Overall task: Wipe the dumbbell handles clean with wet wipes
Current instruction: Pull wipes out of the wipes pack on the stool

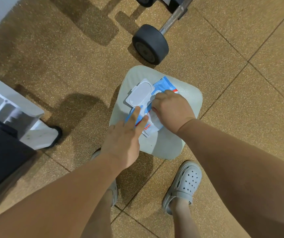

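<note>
Wet-wipes pack [165, 84] lies flat on pale cushioned surface [165, 145], approx centre of view. Pack's long axis runs diag., near-left to far-right; blue far end points twd the dumbbell [156, 38]. White flip lid [140, 94] is open, folded back to the pack's left side. L hand [122, 143]: grip spread, index + middle fingers straight, tips pressing the pack's near-left end just below the lid. R hand [172, 109]: grip curled over the pack's opening, fingertips pinching white wipe [153, 120] bunched at the mouth; exact finger contact is hidden under the knuckles. Dumbbell sits on the speckled brown floor [240, 83] beyond the surface, not touching it, near but apart. Its axis is also diag., near-left to far-right: black round head at the near end, metal handle rising twd the top edge, far end cut off by the frame. Neither hand touches it. Grey clogs [183, 184] on the floor at the near side of the surface. White metal frame [9, 107] and a dark block [0, 152] at left edge.
</note>
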{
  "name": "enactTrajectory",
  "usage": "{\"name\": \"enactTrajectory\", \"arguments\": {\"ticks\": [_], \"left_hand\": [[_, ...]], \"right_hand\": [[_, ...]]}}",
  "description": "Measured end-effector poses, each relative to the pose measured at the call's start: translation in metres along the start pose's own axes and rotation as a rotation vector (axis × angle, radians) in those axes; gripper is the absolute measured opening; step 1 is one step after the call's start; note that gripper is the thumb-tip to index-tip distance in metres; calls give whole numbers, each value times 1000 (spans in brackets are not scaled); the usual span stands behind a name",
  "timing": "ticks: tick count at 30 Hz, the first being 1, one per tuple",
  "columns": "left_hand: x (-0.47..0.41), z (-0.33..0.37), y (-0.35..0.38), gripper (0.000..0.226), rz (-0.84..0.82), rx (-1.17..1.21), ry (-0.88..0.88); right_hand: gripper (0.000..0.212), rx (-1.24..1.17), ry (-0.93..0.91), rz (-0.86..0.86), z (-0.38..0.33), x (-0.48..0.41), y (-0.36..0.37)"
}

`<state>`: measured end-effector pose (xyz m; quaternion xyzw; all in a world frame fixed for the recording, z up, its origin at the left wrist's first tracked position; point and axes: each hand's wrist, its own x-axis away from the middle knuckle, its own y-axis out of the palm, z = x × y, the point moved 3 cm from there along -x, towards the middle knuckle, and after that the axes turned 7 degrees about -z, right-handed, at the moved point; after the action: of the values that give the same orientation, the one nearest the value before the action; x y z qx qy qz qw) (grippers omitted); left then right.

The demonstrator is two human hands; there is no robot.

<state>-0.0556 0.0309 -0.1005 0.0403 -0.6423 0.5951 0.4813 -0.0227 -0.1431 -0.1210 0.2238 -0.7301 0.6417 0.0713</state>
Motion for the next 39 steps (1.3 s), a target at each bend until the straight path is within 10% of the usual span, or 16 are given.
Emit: {"name": "enactTrajectory", "arguments": {"ticks": [20, 26, 31, 39], "left_hand": [[-4, 3, -6, 83, 12, -28, 26], [-7, 4, -1, 81, 42, -27, 4], [-7, 4, -6, 78, -21, -29, 5], [-8, 6, -6, 78, -12, -20, -10]], "right_hand": [[14, -910, 281, 0, 37, 31, -20], [32, -531, 106, 76, 31, 32, -18], [2, -305, -12, 168, 17, 16, -27], [11, -949, 387, 175, 43, 26, -32]]}}
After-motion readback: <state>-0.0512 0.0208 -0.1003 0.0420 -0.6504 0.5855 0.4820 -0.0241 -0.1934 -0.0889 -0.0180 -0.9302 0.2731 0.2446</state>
